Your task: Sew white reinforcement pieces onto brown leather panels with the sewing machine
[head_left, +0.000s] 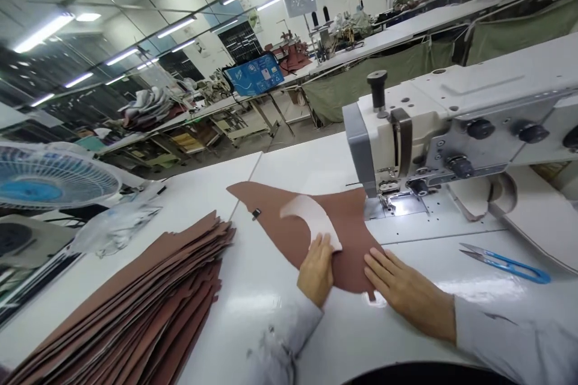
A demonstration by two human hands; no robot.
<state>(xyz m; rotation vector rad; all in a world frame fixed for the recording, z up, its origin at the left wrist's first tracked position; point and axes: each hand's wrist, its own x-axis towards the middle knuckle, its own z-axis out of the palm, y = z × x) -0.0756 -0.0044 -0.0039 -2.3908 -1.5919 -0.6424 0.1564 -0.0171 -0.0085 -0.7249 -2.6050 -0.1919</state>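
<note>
A brown leather-like panel [289, 228] lies flat on the white table, its right end by the sewing machine's needle area. On top of it is a white curved piece [323, 216], blurred at its far tip. My left hand [316, 267] has its fingers closed on the near end of that piece, the thumb hidden from view. My right hand [404, 292] lies flat on the panel's near right edge, fingers stretched out, holding nothing. The sewing machine [406, 132] stands beyond my right hand, with its lamp lit over the needle plate.
Blue-handled thread snips [510, 261] lie to the right. At the left a stack of brown panels [149, 295] is fanned out, with a clear plastic bag [115, 225] and a fan [49, 177] behind it. A pale curved sheet [537, 210] rests under the machine arm.
</note>
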